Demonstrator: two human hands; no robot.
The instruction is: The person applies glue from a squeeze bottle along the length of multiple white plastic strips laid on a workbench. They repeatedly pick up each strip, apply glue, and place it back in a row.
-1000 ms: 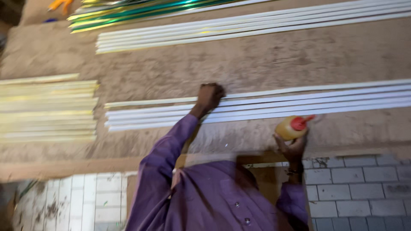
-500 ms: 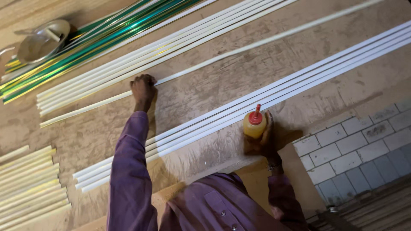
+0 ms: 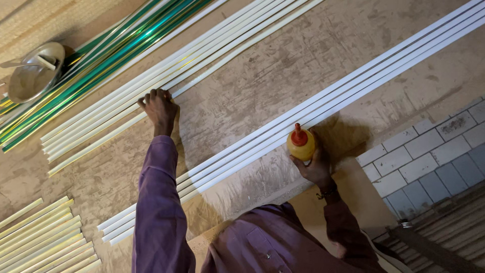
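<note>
1. Overhead, I see my left hand (image 3: 160, 107) pressed flat, fingers together, on the far bundle of white strips (image 3: 166, 76) on the desk (image 3: 262, 86).
2. My right hand (image 3: 316, 164) is wrapped around a yellow glue bottle (image 3: 301, 143), touching the near white strips (image 3: 353, 91).

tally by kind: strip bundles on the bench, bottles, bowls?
White strip bundles: 2, far one under the left hand, near one
Green and gold strip bundle: 1
Short pale yellow strip stack: 1
Yellow squeeze bottle in right hand: 1
Metal bowl: 1
Total: 6
</note>
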